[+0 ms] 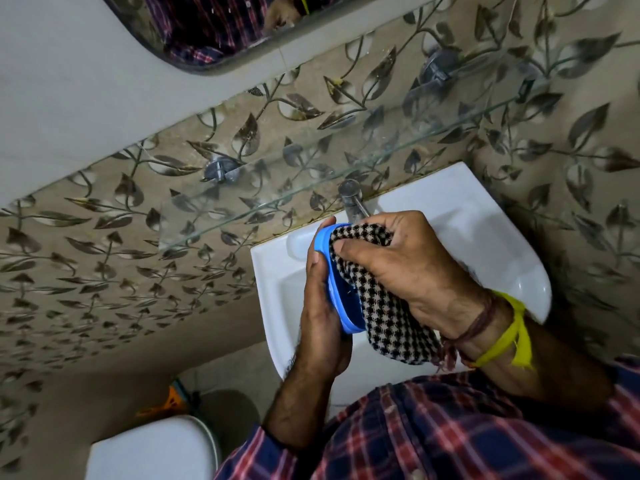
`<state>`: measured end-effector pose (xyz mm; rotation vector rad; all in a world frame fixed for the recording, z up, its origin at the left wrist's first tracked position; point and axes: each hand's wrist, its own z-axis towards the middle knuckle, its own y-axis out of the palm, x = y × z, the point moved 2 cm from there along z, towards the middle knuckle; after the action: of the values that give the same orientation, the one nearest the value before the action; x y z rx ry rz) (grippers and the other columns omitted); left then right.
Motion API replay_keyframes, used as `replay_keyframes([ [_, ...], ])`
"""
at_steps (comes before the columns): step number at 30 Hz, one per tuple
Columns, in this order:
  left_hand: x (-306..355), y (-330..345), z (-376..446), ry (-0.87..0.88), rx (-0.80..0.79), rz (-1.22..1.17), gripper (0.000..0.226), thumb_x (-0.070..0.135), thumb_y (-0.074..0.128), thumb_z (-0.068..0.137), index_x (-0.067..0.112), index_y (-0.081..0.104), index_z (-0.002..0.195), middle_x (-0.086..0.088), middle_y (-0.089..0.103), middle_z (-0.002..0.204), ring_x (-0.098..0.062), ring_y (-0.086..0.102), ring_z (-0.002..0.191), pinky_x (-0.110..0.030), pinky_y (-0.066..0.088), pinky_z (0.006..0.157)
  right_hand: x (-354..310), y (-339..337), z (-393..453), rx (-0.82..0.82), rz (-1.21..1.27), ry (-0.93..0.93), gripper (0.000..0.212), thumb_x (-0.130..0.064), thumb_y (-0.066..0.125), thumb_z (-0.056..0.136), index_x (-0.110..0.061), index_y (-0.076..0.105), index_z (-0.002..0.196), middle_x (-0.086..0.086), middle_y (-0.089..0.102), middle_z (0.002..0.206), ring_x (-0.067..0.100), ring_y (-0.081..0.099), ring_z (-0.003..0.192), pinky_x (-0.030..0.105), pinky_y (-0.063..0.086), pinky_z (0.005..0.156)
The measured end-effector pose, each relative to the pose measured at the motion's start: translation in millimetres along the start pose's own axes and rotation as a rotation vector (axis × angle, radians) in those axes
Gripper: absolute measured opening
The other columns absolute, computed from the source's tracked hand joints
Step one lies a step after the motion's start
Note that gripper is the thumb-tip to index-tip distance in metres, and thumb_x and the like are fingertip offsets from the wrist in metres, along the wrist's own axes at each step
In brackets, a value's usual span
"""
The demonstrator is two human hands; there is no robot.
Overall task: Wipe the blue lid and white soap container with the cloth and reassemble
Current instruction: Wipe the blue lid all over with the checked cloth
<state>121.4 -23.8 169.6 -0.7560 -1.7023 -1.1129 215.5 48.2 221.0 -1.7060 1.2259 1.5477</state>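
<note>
- Holding the blue lid (333,282) above the sink (460,216), the left hand (320,317) grips its edge.
- The right hand (398,268) presses the cloth (384,313) (checkered) inside the lid, fingers curled on it.

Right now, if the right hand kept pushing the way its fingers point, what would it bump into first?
Probably the blue lid. The right hand presses the checked cloth into it, with the left hand behind.

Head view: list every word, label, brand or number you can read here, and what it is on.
None can be read. The blue lid, the checked cloth, the white basin, the tap and the leaf-patterned wall tiles show no lettering; any embossed marks are too small or blurred to tell.
</note>
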Motion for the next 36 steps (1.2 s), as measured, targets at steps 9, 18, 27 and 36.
replay_keyframes([
  [9, 4, 0, -3, 0.007, 0.007, -0.04, 0.048, 0.046, 0.036, 0.106, 0.029, 0.052, 0.148, -0.012, 0.064, 0.142, -0.025, 0.061, 0.131, -0.034, 0.053, 0.102, -2, -5, -6, -0.172, 0.054, -0.03, 0.014, 0.001, 0.067, 0.088, -0.01, 0.075, 0.087, 0.005, 0.077, 0.076, 0.014, 0.073, 0.069, 0.024, 0.059, 0.062],
  [18, 4, 0, -3, 0.027, 0.016, -0.073, 0.045, 0.043, 0.034, 0.107, 0.031, 0.053, 0.147, -0.01, 0.065, 0.139, -0.024, 0.063, 0.127, -0.033, 0.054, 0.098, 2, -8, -12, -0.277, -0.066, -0.077, 0.012, 0.002, 0.064, 0.09, -0.003, 0.074, 0.095, 0.012, 0.077, 0.085, 0.025, 0.074, 0.077, 0.028, 0.061, 0.069],
  [27, 4, 0, -4, 0.038, 0.009, -0.096, 0.045, 0.043, 0.035, 0.107, 0.031, 0.053, 0.145, -0.011, 0.065, 0.136, -0.024, 0.064, 0.121, -0.036, 0.054, 0.099, 3, -8, -14, -0.313, -0.123, -0.066, 0.011, -0.001, 0.065, 0.09, -0.003, 0.074, 0.096, 0.013, 0.077, 0.087, 0.025, 0.076, 0.081, 0.033, 0.062, 0.073],
  [36, 7, -7, -2, 0.037, 0.051, -0.145, 0.041, 0.046, 0.036, 0.106, 0.037, 0.062, 0.136, -0.01, 0.069, 0.127, -0.024, 0.067, 0.111, -0.041, 0.055, 0.097, 12, -2, -21, -0.376, -0.292, -0.136, 0.014, -0.004, 0.066, 0.088, -0.013, 0.076, 0.091, 0.01, 0.077, 0.083, 0.03, 0.074, 0.075, 0.037, 0.062, 0.066],
])
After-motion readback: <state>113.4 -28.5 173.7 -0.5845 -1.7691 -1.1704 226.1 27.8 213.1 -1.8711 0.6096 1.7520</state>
